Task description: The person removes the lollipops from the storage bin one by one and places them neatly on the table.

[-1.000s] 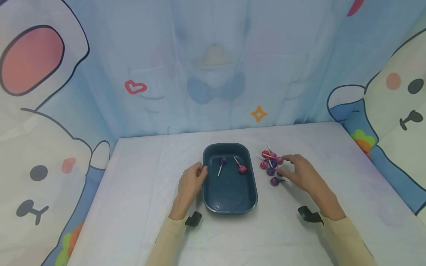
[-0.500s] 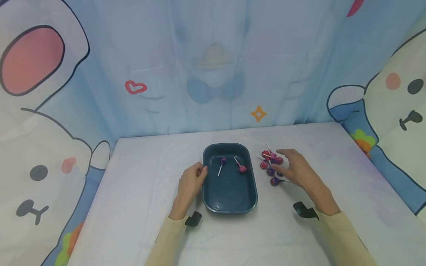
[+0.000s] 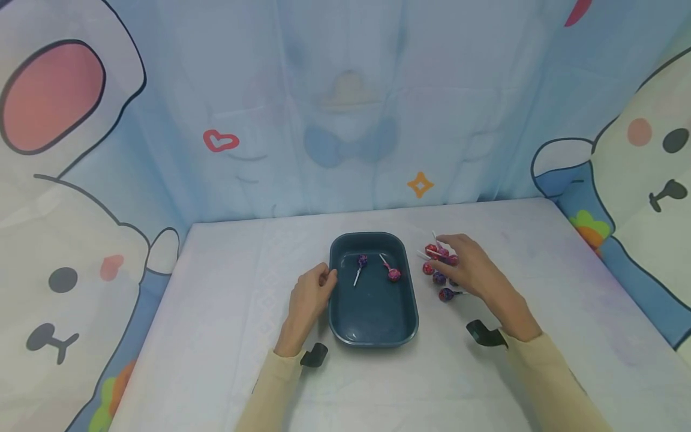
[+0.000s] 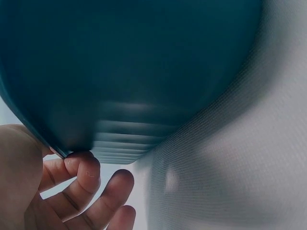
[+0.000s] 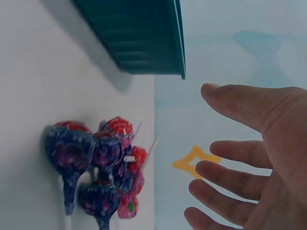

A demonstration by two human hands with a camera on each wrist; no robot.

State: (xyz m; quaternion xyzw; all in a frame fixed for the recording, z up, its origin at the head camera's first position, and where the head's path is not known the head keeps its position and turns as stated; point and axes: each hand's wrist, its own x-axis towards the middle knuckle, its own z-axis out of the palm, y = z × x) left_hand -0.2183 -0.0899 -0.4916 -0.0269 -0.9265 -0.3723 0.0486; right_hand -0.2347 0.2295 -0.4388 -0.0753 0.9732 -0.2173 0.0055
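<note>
My left hand (image 3: 308, 303) holds the left rim of a dark teal tray (image 3: 372, 315). In the left wrist view its thumb and bent index finger (image 4: 86, 165) pinch the rim, with the other fingers loose below. Inside the tray lie a purple lollipop (image 3: 362, 260) and a pink lollipop (image 3: 394, 274), apart. My right hand (image 3: 480, 276) hovers over a pile of red, pink and purple lollipops (image 5: 108, 151) to the tray's right. Thumb and fingers are spread, with nothing between them in the right wrist view. From the head, the hand covers part of the pile.
At the pile's near side, a dark blue lollipop (image 3: 445, 294) lies with its stick pointing right. A white cloth (image 3: 232, 312) covers the table. Behind hangs a light blue curtain (image 3: 345, 198) with cartoon prints, running along the table's back and sides.
Over the pile, my right hand has moved left and slightly away from me, its fingers staying apart. The left hand, the tray and the lollipops look the same.
</note>
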